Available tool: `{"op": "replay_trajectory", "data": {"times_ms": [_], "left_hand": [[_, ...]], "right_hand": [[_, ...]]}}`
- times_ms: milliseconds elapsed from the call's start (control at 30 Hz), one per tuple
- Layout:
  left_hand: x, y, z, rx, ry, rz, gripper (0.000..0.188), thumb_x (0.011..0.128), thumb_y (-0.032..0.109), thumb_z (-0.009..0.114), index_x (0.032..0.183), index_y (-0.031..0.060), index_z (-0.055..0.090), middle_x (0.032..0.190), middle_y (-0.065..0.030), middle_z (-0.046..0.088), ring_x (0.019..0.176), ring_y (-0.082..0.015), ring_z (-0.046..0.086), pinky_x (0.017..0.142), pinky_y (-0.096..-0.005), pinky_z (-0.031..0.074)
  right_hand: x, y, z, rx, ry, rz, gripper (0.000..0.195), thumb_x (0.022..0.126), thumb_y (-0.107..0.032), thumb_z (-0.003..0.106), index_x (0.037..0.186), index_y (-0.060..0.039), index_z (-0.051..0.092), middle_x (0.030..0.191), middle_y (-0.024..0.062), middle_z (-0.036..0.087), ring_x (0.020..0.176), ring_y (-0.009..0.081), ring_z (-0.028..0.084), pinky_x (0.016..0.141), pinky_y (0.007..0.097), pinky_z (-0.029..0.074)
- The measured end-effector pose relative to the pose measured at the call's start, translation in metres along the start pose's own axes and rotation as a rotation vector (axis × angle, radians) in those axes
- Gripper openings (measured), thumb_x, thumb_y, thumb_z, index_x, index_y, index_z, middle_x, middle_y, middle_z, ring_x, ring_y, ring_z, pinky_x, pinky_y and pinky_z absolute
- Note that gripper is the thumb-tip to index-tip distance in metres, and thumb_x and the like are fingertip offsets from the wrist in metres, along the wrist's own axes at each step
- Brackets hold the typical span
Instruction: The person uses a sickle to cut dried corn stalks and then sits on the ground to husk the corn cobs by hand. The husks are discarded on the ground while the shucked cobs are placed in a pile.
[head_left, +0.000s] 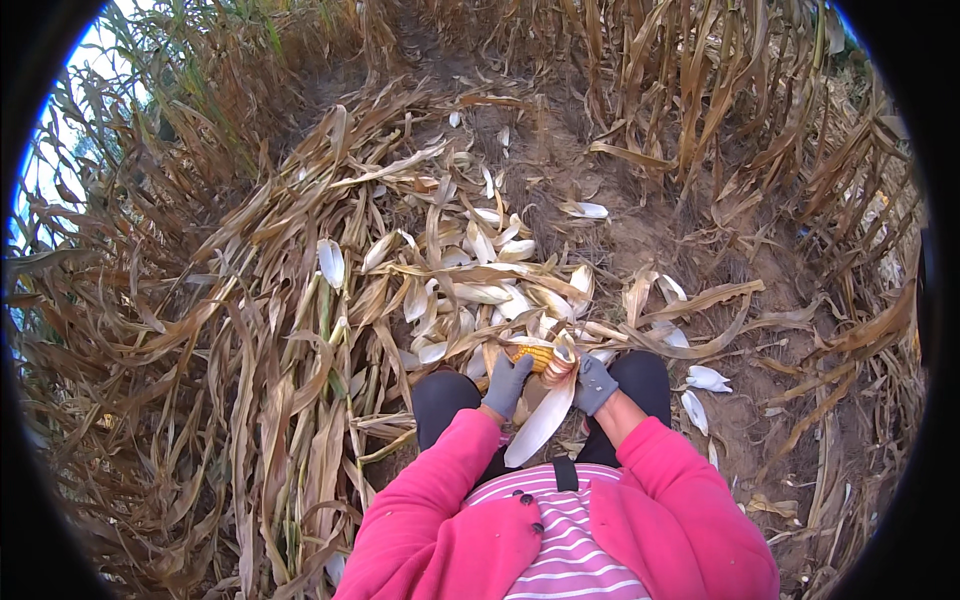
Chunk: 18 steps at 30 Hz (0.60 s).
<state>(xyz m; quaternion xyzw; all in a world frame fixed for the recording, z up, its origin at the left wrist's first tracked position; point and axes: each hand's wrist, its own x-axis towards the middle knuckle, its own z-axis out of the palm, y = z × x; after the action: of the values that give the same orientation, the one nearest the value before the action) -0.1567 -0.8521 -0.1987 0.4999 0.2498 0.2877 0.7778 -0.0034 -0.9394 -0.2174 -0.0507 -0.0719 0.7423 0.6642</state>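
Observation:
My left hand (508, 384), in a grey glove, grips one end of a yellow ear of corn (534, 356) between my knees. The ear lies roughly level, its kernels bare on the left side. At its right end, peeled-back husk (561, 367) is bunched, and my right hand (594, 384), gloved in grey too, is closed on that husk. One long pale husk leaf (541, 426) hangs down from it towards my striped shirt. Just beyond my hands, pale loose husks (480, 292) lie in a heap.
Cut dry corn stalks (300, 375) are piled on the left. Standing dry corn (660, 67) rises ahead and on both sides. Bare brown soil (630, 240) shows at the front right, with scattered husks (707, 379) beside my right knee.

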Motion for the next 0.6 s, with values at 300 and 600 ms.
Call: {"op": "replay_trajectory", "data": {"times_ms": [300,600], "left_hand": [[0.007,0.007,-0.013,-0.344,0.249,-0.152,0.036,0.084,0.022,0.062,0.113,0.0046,0.050,0.098,-0.0054,0.059,0.084,-0.0166,0.060,0.075,-0.0313,0.050],[0.034,0.047,-0.042,-0.150,0.431,0.136,0.034,0.078,0.021,0.068,0.102,0.0000,0.055,0.087,-0.0062,0.060,0.075,-0.0151,0.058,0.069,-0.0298,0.047]], "right_hand": [[-0.007,0.042,0.080,-0.691,0.562,0.298,0.026,0.087,-0.032,0.059,0.083,-0.0067,0.060,0.072,-0.0006,0.059,0.064,0.0079,0.055,0.057,0.0224,0.045],[-0.038,0.029,0.083,-1.290,0.217,0.613,0.033,0.087,-0.033,0.054,0.090,-0.0012,0.063,0.078,0.0022,0.062,0.070,0.0092,0.055,0.065,0.0237,0.045]]}}
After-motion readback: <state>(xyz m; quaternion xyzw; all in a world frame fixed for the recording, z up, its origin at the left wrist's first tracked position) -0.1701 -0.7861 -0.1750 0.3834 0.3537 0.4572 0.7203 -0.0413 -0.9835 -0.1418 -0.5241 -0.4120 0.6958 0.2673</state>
